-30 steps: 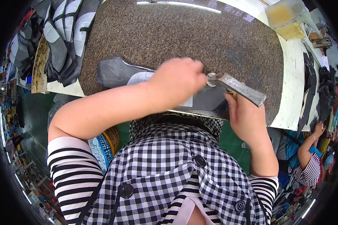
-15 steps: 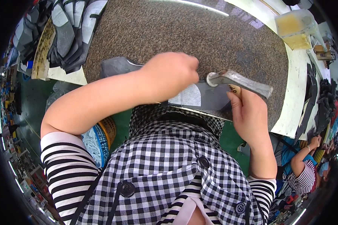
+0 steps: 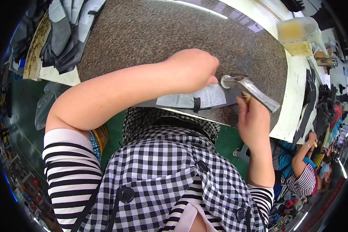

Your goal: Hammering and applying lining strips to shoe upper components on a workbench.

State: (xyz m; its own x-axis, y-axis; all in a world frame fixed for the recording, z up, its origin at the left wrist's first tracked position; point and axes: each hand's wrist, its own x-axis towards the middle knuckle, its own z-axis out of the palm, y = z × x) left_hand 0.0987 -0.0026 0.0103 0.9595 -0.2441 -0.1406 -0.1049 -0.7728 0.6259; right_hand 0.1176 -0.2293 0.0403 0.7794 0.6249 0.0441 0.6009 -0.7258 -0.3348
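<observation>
Head view: since half a second ago the metal hammer (image 3: 248,89) has tilted lower, its round face just beside the left hand (image 3: 193,69), which is clenched, pressing a flat grey fabric piece (image 3: 197,99) on the speckled stone slab (image 3: 150,34). The right hand (image 3: 252,120) grasps the hammer's handle

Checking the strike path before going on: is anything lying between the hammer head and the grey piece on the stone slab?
Nothing visible lies between them. The right hand holds the hammer with its head just right of the left hand, which presses on the grey piece on the stone slab. The left thumb sits close to the head.
</observation>
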